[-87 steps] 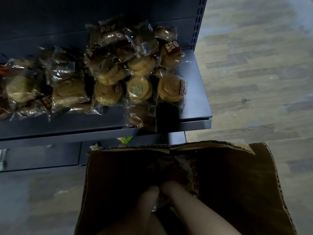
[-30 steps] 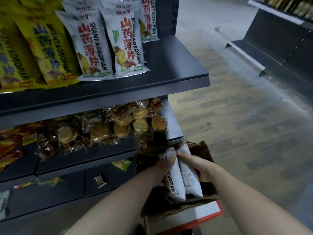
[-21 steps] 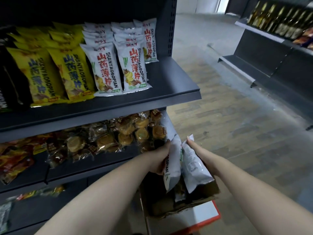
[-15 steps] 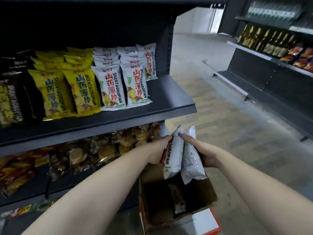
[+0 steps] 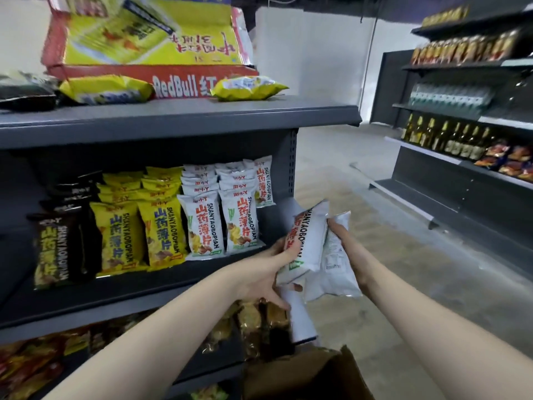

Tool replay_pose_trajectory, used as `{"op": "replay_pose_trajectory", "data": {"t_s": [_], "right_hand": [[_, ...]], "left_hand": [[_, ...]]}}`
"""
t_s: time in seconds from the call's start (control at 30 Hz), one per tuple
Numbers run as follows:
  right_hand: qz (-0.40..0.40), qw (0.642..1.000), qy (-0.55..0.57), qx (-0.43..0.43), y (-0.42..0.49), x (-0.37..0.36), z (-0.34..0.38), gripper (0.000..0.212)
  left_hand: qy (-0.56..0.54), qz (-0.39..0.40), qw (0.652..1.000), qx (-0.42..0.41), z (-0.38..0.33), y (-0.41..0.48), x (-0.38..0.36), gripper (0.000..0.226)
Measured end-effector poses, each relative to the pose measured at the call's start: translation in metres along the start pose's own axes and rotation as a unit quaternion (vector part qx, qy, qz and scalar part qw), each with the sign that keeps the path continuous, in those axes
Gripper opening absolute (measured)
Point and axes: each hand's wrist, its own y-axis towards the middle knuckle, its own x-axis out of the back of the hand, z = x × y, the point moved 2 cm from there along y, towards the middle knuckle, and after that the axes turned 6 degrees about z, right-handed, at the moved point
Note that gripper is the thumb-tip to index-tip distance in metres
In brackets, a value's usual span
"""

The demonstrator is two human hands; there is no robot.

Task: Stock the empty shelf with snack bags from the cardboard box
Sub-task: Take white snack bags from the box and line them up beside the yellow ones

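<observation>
Our left hand and right hand each clasp one of two white Shanyaobopian bags, held just off the right end of the middle shelf, above the cardboard box. We should stand them upright, print outward, in the bare gap beside the stocked white rows, without toppling those.

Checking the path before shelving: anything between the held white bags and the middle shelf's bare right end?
Nothing visible. The held bags in the left hand and right hand sit just off the bare shelf end, right of the stocked white bags.
</observation>
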Motion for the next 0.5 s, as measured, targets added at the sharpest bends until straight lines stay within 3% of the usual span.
{"op": "replay_pose_trajectory", "data": {"t_s": [0.1,0.27,0.4,0.5], "right_hand": [[0.003,1.000,-0.023,-0.001,0.017,-0.009,0.021,0.059],[-0.012,0.989,-0.145,-0.027,0.048,-0.020,0.051,0.061],[0.064,0.992,-0.111,-0.024,0.064,-0.016,0.071,0.058],[0.105,0.988,-0.103,-0.044,0.079,0.001,0.081,0.060]], "left_hand": [[-0.004,0.012,1.000,-0.002,-0.011,0.007,0.000,0.091],[0.033,-0.128,0.990,-0.043,-0.029,0.026,0.008,0.064],[0.087,-0.240,0.962,-0.101,-0.044,0.045,0.019,0.066],[0.092,-0.275,0.946,-0.144,-0.054,0.065,0.029,0.066]]}}
